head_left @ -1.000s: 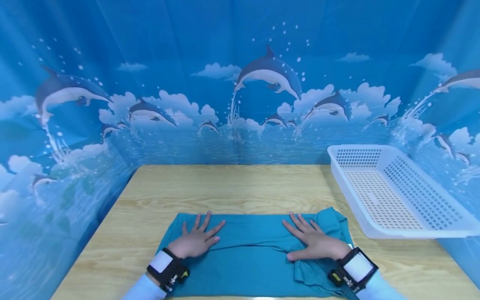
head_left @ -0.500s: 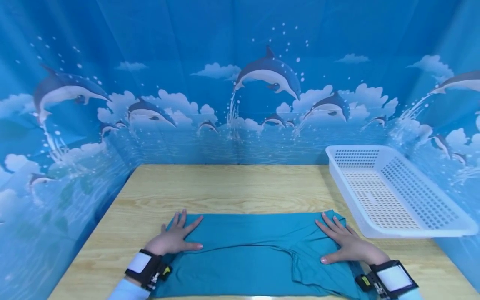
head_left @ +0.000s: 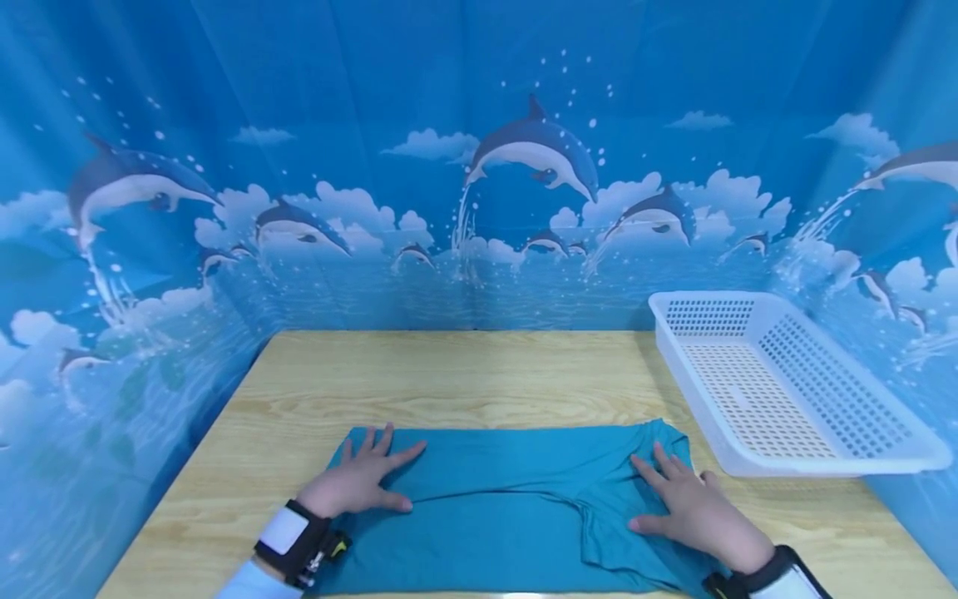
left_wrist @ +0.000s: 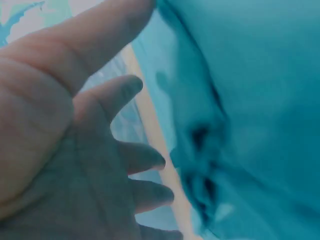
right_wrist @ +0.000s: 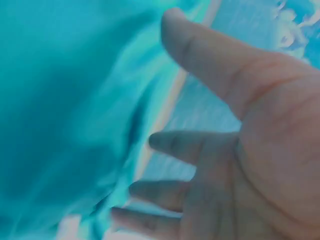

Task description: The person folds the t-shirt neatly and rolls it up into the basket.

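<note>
A teal shirt lies folded into a long flat shape, its two folded sides meeting along a line down the middle. What looks like a sleeve is bunched at its right end. My left hand is spread over the left end, fingers apart and mostly straight. Over the right end is my right hand, also spread, with the thumb toward the middle. In the left wrist view, the left fingers reach over the shirt's creased edge. The right wrist view shows the right palm facing the cloth. Neither hand grips anything.
A white perforated plastic basket stands at the back right of the wooden table. Behind and at both sides hangs a blue curtain printed with dolphins. Each wrist wears a strapped camera device.
My hands slid outward over the shirt, the left to the left and the right to the right. Since then the left has come back slightly right. Wrinkles at the right end are smoother.
</note>
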